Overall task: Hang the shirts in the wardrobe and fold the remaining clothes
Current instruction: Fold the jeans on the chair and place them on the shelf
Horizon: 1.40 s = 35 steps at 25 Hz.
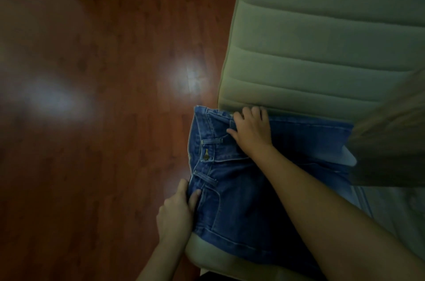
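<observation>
Denim jeans [241,200] flat on pale cushion [322,50], waistband at edge by wooden floor [103,96], legs running off right. Left hand [179,209] pinches near waistband corner, right hand [251,130] curls over far corner. Fold looks set to go rightward, along legs.

A quilted pale cushion [322,39] borders glossy reddish wooden floor [115,50].
</observation>
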Motion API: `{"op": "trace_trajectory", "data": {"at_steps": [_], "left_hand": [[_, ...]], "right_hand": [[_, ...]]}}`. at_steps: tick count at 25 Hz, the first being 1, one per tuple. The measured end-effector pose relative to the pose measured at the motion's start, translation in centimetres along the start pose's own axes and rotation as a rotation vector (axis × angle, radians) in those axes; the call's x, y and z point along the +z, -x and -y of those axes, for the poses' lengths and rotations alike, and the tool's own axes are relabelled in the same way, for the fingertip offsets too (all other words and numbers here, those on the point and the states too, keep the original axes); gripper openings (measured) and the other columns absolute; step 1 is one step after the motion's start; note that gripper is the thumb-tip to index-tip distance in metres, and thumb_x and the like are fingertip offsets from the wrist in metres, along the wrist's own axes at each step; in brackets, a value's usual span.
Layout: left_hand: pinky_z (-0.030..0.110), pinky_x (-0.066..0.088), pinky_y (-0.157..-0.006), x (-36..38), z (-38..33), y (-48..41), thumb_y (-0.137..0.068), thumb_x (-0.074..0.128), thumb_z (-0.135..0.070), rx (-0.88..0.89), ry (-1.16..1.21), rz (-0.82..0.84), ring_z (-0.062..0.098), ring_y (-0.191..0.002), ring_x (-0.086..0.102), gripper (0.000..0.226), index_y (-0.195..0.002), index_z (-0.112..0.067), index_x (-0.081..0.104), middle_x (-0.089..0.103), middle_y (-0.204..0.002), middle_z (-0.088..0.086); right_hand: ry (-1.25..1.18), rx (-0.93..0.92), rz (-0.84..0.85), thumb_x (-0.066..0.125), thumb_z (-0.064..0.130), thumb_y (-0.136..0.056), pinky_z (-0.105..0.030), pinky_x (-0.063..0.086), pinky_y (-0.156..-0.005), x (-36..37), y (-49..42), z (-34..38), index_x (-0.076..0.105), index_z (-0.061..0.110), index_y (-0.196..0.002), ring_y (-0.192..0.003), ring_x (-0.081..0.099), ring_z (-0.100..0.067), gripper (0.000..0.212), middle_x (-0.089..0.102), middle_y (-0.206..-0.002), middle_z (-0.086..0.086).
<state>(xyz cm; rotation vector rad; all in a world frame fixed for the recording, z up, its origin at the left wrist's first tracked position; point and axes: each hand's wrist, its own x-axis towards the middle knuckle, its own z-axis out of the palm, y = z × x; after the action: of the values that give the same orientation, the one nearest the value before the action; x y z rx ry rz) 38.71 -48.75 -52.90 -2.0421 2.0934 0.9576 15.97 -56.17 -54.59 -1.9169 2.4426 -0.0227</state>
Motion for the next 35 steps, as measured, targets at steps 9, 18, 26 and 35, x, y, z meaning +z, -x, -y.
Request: {"op": "trace_trajectory", "data": {"at_steps": [9, 18, 26, 35], "left_hand": [[0.028, 0.053, -0.068, -1.1, 3.6, 1.4, -0.071, 0.080, -0.009, -0.356, 0.810, 0.256, 0.020, -0.086, 0.069, 0.040, -0.102, -0.018, 0.056, 0.070, -0.099, 0.007], [0.046, 0.054, -0.083, -6.5, -8.3, 10.0, -0.068, 0.080, 0.000, -0.213, 1.221, 0.204, 0.031, -0.094, 0.068, 0.055, -0.115, -0.013, 0.055, 0.069, -0.106, 0.014], [0.038, 0.057, -0.076, -17.9, -29.8, 19.6, -0.085, 0.066, -0.004, 0.362, 1.117, 0.400, 0.030, -0.091, 0.070, 0.022, -0.107, -0.010, 0.065, 0.073, -0.101, 0.013], [0.034, 0.038, -0.074, -40.3, -51.7, 35.9, -0.094, 0.055, -0.019, 1.214, 0.908, -0.436, 0.038, -0.096, 0.059, 0.025, -0.110, -0.002, 0.045, 0.062, -0.103, 0.025]], "right_hand": [[-0.509, 0.001, -0.271, 0.057, 0.019, -0.084, -0.033, 0.050, -0.063, -4.2, 7.8, -1.6, 0.064, 0.009, -0.102, -0.077, 0.064, -0.030, 0.022, 0.070, -0.088, -0.008], [-0.562, 0.170, -0.330, 0.046, 0.054, -0.084, -0.031, 0.049, -0.054, -20.2, 11.9, -10.4, 0.068, 0.024, -0.091, -0.069, 0.067, -0.027, 0.038, 0.071, -0.073, -0.004], [-0.715, 0.434, -0.656, 0.055, 0.033, -0.091, -0.032, 0.045, -0.056, -43.3, 21.0, -22.6, 0.065, 0.021, -0.077, -0.055, 0.057, -0.008, 0.021, 0.061, -0.058, -0.001], [-0.421, 0.470, -1.251, 0.050, 0.015, -0.094, -0.022, 0.037, -0.085, -71.8, 37.3, -28.8, 0.049, 0.011, -0.128, -0.111, 0.056, -0.025, 0.035, 0.060, -0.121, -0.011]]}}
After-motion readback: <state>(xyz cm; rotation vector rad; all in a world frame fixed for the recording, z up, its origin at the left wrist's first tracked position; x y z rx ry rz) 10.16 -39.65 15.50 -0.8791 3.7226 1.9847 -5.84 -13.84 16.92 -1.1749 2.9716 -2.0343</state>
